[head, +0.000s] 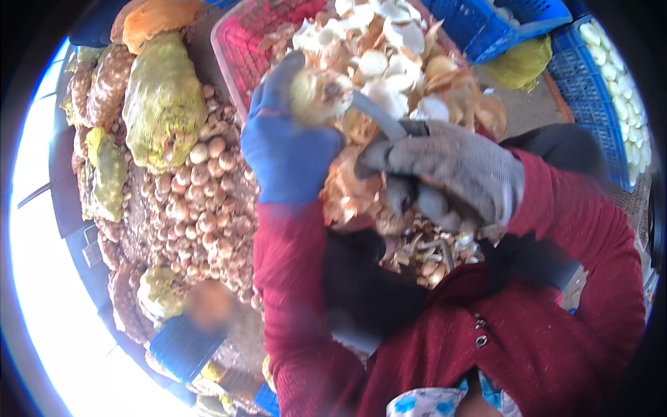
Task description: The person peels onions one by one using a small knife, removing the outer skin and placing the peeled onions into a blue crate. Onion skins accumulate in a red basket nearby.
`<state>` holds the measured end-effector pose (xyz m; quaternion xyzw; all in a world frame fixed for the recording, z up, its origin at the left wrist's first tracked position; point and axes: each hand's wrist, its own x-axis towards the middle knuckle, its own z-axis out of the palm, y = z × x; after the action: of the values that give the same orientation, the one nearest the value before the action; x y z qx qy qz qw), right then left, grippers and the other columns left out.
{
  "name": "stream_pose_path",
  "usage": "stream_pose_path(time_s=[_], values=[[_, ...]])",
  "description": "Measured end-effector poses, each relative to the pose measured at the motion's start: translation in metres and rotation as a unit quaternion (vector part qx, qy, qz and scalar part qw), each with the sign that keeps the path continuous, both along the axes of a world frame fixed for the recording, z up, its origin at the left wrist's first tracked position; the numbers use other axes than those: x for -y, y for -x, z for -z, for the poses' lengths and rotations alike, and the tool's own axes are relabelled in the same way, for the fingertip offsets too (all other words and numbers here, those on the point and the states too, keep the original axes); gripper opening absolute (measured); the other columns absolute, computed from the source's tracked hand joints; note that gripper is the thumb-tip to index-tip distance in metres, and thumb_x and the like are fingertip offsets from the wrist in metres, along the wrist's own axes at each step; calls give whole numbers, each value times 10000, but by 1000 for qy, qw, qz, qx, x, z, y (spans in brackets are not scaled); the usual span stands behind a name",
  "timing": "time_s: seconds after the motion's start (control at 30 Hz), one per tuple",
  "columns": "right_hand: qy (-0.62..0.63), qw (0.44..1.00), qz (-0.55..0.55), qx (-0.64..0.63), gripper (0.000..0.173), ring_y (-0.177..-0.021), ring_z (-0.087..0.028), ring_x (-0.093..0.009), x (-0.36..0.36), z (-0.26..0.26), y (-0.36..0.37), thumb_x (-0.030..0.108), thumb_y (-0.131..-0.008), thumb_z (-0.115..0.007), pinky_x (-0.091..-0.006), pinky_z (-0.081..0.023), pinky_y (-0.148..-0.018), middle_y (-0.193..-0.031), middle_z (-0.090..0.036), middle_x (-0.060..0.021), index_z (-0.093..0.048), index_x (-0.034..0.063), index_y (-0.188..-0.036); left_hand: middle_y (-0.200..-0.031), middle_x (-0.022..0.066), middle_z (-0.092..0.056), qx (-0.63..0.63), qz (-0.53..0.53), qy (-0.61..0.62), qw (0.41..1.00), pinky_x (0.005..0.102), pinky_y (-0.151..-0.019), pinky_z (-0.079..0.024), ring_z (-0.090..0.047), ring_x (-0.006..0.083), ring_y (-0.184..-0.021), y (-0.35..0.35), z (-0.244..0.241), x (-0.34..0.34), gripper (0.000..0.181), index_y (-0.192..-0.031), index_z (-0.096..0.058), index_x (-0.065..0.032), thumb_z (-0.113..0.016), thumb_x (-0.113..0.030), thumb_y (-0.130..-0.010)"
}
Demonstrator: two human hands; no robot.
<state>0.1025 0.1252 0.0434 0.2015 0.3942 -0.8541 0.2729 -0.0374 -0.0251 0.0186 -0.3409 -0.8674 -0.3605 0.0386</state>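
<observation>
My left hand (289,140), in a blue glove, grips an onion (315,96) whose dark end faces right. A knife (379,112) with a curved blade is in my right hand (443,167), which wears a grey glove with dark, dirty fingers. Its blade tip reaches the onion's right side; motion blur hides whether it cuts in. Below both hands, brown onion skins (349,182) are heaped. Beyond them stands a pink plastic crate (234,57) piled with white and brown onion peelings (388,68).
Many loose onions (203,208) cover the floor at left, beside yellow mesh sacks (164,99). Blue crates stand at upper right, one crate (583,99) filled with peeled onions (620,99). Trimmings (432,255) lie near my lap. Another person (190,339) is at lower left.
</observation>
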Motion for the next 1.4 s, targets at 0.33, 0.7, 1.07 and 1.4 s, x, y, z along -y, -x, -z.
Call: stream_pose_path(time_s=[0.33, 0.7, 1.07, 1.4], values=[[-539, 788, 67, -288, 401, -710, -659, -162, -18, 16, 20, 336, -796, -715, -316, -513, -635, -799, -662, -64, -612, 77, -1085, -1047, 169, -643, 531, 42, -233, 813, 338, -783, -559, -649, 253, -928, -11, -20, -2, 792, -1246, -512, 69, -599, 89, -459], [-590, 624, 135, -495, 150, -742, -627, -263, -12, 31, 40, 268, -840, -646, -358, -495, -676, -784, -617, -42, -646, 164, -948, -1029, 125, -657, 630, 103, -117, 760, 343, -825, -537, -643, 226, -943, -20, -28, -6, 782, -1187, -550, 59, -652, 114, -414], [-144, 944, 240, -173, 173, -418, -549, -126, -30, 19, 36, 186, -916, -603, -245, -410, -374, -567, -604, -73, -674, 30, -933, -1055, 148, -650, 518, -15, -291, 804, 324, -782, -545, -652, 250, -943, -13, 8, -11, 647, -1167, -557, 66, -562, 161, -528], [-66, 956, 219, -182, 177, -430, -589, -149, -17, 26, 32, 192, -899, -629, -231, -437, -344, -626, -646, -91, -652, 19, -922, -1227, 146, -540, 218, 27, -202, 954, 336, -968, -440, -518, 232, -1177, -28, 34, -27, 792, -1267, -480, 17, -840, -132, -578]])
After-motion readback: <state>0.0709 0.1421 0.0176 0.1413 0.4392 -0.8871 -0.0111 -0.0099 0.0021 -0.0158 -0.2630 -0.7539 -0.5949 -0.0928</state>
